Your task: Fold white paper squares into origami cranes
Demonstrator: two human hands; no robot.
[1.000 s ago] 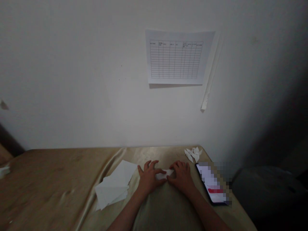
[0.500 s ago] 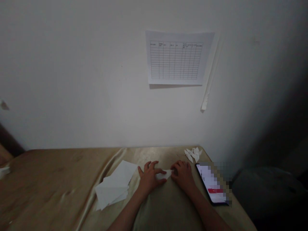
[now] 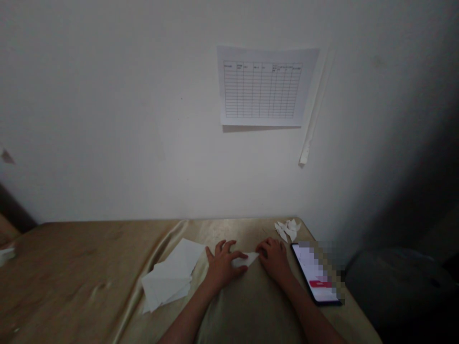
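A small folded white paper [image 3: 245, 260] lies flat on the cloth-covered table, between my two hands. My left hand [image 3: 225, 262] has its thumb and index finger on the paper's left part, with the other fingers spread. At the paper's pointed right end, my right hand [image 3: 272, 255] has its fingers curled together at the tip; what they pinch is hidden. To the left lies a loose stack of white paper sheets [image 3: 174, 272], close beside my left hand.
Several small folded white pieces [image 3: 289, 230] lie at the table's back right corner. A lit phone [image 3: 315, 274] rests right of my right hand. The gold cloth [image 3: 89, 267] has a raised crease. A printed sheet [image 3: 263, 88] hangs on the wall.
My right hand has shifted slightly to the right, and more of the paper's pointed end shows. My left hand is nearly unmoved.
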